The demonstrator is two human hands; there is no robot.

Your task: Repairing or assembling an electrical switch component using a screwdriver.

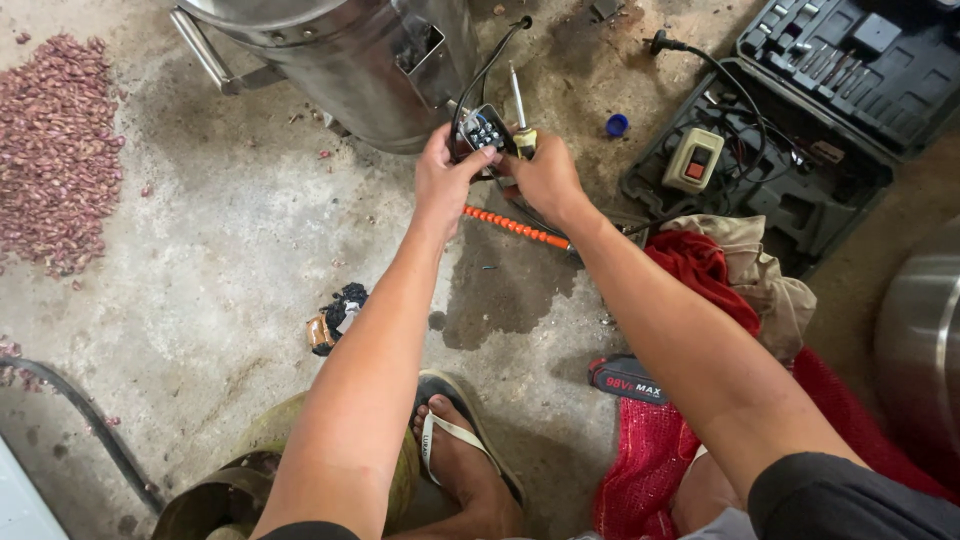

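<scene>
My left hand (443, 178) grips a small black switch box (484, 130) with rows of pale terminals, a black cable running up from it. My right hand (545, 178) is closed around a screwdriver with a yellow-and-black handle (523, 138), its shaft pointing up and away beside the box. Both hands meet over a stained concrete floor (230, 250), just in front of a large shiny steel drum (350, 55). An orange ribbed rod (510, 226) lies on the floor under my hands.
An open black tool case (850, 90) lies at the upper right, with a grey switch (692, 160) and black cable. Red mesh sack (650, 450), black battery pack (628, 380), crumpled cloths at right. Reddish peanuts (55, 150) heaped left. My sandalled foot (465, 455) below.
</scene>
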